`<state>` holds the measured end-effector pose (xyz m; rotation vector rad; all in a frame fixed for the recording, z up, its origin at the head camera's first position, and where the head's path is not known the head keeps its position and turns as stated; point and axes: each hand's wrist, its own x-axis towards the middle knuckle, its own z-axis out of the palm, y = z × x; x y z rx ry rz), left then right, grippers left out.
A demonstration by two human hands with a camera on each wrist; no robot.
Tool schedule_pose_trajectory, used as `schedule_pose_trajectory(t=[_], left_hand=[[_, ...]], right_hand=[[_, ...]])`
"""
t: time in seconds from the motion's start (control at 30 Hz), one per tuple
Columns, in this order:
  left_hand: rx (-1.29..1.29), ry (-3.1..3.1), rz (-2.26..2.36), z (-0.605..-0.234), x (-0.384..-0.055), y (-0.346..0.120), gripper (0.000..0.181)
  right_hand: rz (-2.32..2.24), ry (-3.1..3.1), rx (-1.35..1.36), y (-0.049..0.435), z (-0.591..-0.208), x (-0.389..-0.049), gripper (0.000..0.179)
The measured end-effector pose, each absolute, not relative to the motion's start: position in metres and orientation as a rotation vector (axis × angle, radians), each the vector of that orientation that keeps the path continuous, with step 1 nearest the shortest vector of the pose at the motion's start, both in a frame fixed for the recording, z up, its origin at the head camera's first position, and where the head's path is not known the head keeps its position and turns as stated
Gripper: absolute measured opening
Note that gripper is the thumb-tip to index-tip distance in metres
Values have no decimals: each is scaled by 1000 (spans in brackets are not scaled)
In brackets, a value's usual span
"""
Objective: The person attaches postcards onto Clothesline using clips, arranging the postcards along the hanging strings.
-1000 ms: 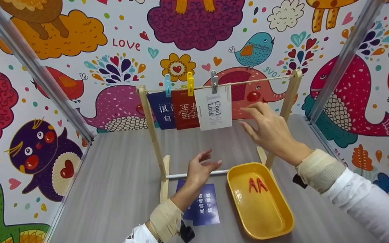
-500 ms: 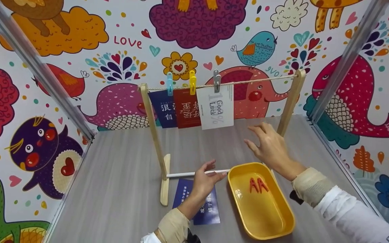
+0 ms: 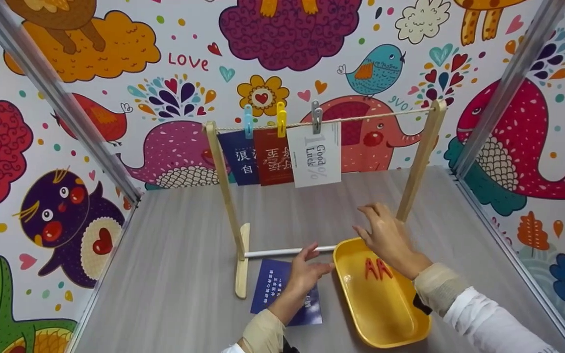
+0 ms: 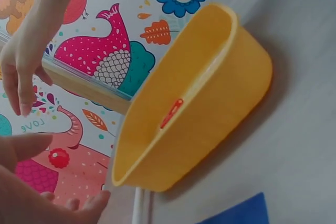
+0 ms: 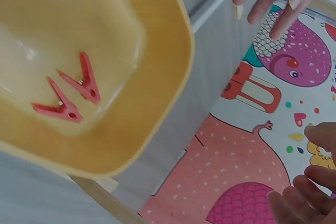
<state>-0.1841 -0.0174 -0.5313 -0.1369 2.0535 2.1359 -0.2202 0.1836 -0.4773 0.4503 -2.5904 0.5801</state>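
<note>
My left hand [image 3: 303, 277] is over two blue cards [image 3: 265, 289] lying on the table, its loosely bent fingers beside a yellow tray [image 3: 383, 321] and holding nothing. My right hand [image 3: 384, 238], also holding nothing, hovers over the tray's far end with thumb and fingers apart. Two red clothespins [image 5: 90, 85] lie inside the tray. From a rope [image 3: 385, 115] hang a blue card [image 3: 243, 169], a red card [image 3: 273, 169] and a white "Good Luck" card [image 3: 330, 169]. They are clipped by a light blue clothespin [image 3: 248, 122], a yellow clothespin [image 3: 281, 120] and a grey clothespin [image 3: 317, 117].
A wooden post [image 3: 226, 191] and another wooden post [image 3: 422, 162] carry the rope. A white bar [image 3: 282, 252] runs low between the stand's feet, behind the cards and tray. Printed panels [image 3: 184, 98] and metal rails [image 3: 508, 83] enclose the grey table [image 3: 179, 274].
My right hand has come down from beside the white card to the tray's far end. My left hand has moved right and lower, toward the tray. The hanging cards stay clipped.
</note>
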Motion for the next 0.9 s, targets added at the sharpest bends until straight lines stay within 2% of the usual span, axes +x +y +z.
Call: schedule_pose_trajectory(t=[0.57,0.9], left_hand=[[-194,2101,2065,-571,-180,-7,78],[-216,2117,2019,-585,-172,-2,76]], right_hand=[[452,-2592,402,199,-540,-206,40],[526,-2672,335,203,-562,-195,30]])
